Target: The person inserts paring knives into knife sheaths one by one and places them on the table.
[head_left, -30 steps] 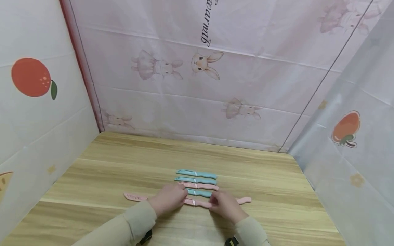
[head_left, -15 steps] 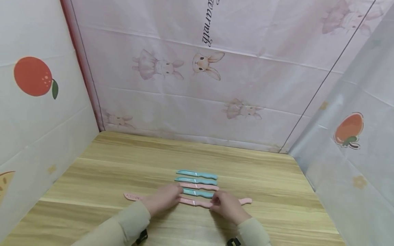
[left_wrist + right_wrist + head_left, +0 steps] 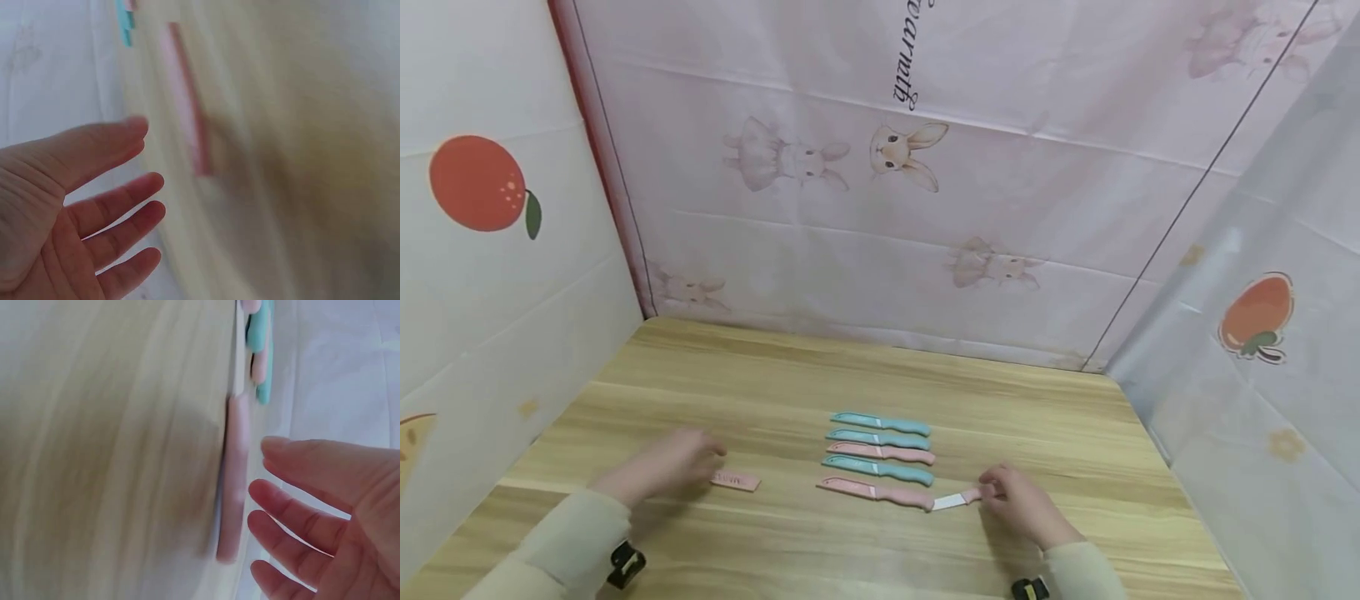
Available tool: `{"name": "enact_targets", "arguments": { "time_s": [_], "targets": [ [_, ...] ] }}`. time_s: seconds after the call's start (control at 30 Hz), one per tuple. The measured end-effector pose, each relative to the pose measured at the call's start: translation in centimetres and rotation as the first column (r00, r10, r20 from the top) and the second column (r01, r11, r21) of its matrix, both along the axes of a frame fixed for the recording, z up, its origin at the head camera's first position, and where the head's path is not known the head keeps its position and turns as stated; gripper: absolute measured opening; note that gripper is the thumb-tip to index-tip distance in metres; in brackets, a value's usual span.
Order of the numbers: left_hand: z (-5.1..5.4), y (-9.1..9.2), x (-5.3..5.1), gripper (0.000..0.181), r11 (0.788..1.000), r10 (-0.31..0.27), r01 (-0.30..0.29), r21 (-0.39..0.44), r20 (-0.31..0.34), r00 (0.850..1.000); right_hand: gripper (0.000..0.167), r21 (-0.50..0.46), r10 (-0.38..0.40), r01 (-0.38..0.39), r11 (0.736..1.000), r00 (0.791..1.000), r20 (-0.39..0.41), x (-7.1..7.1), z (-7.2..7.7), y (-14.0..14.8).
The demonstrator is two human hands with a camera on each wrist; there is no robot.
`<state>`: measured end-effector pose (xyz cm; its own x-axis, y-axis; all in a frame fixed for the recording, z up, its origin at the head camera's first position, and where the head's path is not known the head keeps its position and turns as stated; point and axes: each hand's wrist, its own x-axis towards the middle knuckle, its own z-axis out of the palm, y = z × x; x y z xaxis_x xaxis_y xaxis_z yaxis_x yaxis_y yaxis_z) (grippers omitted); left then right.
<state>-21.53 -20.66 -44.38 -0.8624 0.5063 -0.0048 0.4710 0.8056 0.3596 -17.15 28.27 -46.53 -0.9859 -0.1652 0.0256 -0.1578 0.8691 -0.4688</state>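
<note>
My left hand [image 3: 658, 468] is beside a loose pink sheath [image 3: 735, 481] on the table. In the left wrist view the fingers are spread and apart from the sheath. On the other side, my right hand [image 3: 1022, 507] is by the pink handle [image 3: 234, 481] of a knife whose white blade [image 3: 950, 502] is bare. The right wrist view shows its fingers apart from that handle. Between the hands lies a row of sheathed knives: a teal knife [image 3: 880, 422] at the back, another teal knife [image 3: 877, 438], a pink knife [image 3: 880, 452], a teal knife [image 3: 877, 471] and a front pink knife [image 3: 874, 492].
The knives lie on a wooden table [image 3: 865, 550]. A pale pink printed curtain [image 3: 850, 267] borders the back, with white printed curtains on the left [image 3: 497, 308] and right [image 3: 1247, 400].
My hands have moved apart, left hand leftward and right hand rightward, off the front pink knife. The left piece now shows as a separate sheath, and the bare white blade has come into view.
</note>
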Motion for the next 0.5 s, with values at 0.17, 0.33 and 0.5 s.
{"name": "enact_targets", "arguments": {
  "time_s": [0.17,0.33,0.5],
  "targets": [
    [-1.5,-1.5,0.5,0.029,0.999,-0.049,0.049,0.018,-0.029,0.998,0.019,0.024,-0.001,0.001,1.000,1.000,-0.020,0.2,-0.2,0.8],
    [-2.1,-1.7,1.1,0.025,0.999,0.024,-0.023,0.042,-0.032,0.999,0.018,0.037,-0.008,0.008,0.999,1.000,0.007,0.2,0.0,1.1],
    [-2.5,-1.1,1.2,0.025,0.998,0.057,-0.057,0.010,-0.036,0.998,0.012,0.070,-0.017,0.012,0.997,0.998,0.068,0.3,-0.2,1.7]
  ]
}}
